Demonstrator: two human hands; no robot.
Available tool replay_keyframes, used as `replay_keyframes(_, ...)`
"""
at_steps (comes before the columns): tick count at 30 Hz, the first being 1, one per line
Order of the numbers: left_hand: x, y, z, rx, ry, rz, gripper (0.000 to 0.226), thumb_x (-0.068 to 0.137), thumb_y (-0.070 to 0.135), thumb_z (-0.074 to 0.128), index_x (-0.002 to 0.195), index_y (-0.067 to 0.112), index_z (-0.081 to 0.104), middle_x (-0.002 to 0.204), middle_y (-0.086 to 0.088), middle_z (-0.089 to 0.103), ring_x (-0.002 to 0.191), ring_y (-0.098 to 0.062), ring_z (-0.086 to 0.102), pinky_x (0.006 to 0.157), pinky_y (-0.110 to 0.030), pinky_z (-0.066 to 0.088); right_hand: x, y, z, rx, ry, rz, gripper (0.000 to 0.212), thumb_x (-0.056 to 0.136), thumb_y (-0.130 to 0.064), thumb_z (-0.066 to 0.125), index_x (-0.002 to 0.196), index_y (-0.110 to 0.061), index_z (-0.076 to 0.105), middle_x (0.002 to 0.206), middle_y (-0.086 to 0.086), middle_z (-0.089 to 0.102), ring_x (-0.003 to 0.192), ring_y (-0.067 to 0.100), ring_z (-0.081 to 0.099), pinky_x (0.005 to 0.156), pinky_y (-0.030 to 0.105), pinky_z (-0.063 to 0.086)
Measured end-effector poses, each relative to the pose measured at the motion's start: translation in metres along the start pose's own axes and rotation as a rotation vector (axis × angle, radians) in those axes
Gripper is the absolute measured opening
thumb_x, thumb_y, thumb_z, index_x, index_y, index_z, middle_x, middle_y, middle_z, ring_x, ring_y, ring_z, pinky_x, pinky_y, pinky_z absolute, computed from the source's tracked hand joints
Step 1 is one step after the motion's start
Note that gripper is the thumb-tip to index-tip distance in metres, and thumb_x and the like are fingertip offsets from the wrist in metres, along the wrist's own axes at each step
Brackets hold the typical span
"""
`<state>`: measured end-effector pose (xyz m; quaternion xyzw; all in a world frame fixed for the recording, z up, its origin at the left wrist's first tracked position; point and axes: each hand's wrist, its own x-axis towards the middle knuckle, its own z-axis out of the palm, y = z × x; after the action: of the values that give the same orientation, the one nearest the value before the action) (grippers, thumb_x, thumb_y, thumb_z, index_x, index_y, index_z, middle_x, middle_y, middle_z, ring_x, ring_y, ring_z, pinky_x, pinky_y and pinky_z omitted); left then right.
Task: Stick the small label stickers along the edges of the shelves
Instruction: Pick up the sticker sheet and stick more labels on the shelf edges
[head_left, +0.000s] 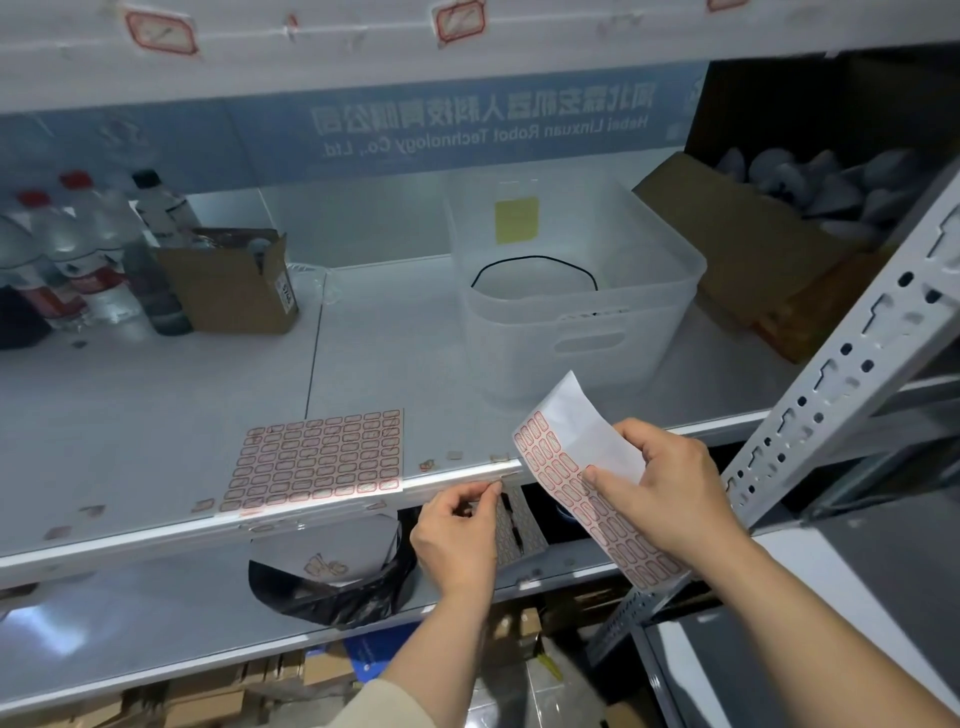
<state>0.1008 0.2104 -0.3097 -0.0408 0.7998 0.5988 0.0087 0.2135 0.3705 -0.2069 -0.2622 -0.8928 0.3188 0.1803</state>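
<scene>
Red-bordered sticker pinched by left hand fingers at shelf edge; right hand grips label sheet.

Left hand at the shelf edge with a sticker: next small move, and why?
Probably press it flat. The left hand pinches a small sticker right at the front lip of the shelf, and it looks not yet smoothed down. The right hand holds the partly peeled sticker sheet close by for the next one. A thumb stroke along the lip would likely seat it.
</scene>
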Motion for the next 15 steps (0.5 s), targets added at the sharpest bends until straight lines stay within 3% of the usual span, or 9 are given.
replay_keyframes(8, -0.0003, -0.0005, 0.0001, 0.125, 0.064, 0.005, 0.016, 0.073, 0.048, 0.087, 0.072, 0.034, 0.077, 0.071, 0.011, 0.071, 0.075, -0.014, 0.067, 0.073, -0.035, 0.056, -0.0001, -0.0045, -0.0012, 0.036, -0.068, 0.022, 0.023, 0.076, -0.036, 0.084, 0.079, -0.043, 0.063, 0.079, -0.022, 0.069, 0.079, 0.002, 0.065, 0.062, 0.025, 0.046)
replay_keyframes(11, 0.0014, -0.0001, 0.0002, 0.181, 0.082, -0.017, 0.02, 0.073, 0.054, 0.084, 0.068, 0.039, 0.073, 0.067, 0.014, 0.068, 0.073, -0.014, 0.066, 0.072, -0.033, 0.056, 0.0009, -0.0032, -0.0028, 0.071, -0.096, 0.032, 0.023, 0.074, -0.037, 0.086, 0.079, -0.041, 0.064, 0.083, -0.02, 0.072, 0.082, 0.004, 0.067, 0.066, 0.031, 0.052)
replay_keyframes(15, 0.0032, -0.0003, 0.0005, 0.228, 0.08, -0.022, 0.024, 0.074, 0.055, 0.082, 0.062, 0.042, 0.066, 0.067, 0.015, 0.067, 0.072, -0.016, 0.067, 0.071, -0.033, 0.056, 0.0021, -0.0021, -0.0035, 0.097, -0.13, 0.042, 0.024, 0.071, -0.039, 0.087, 0.076, -0.045, 0.064, 0.085, -0.024, 0.071, 0.085, -0.001, 0.066, 0.064, 0.029, 0.049)
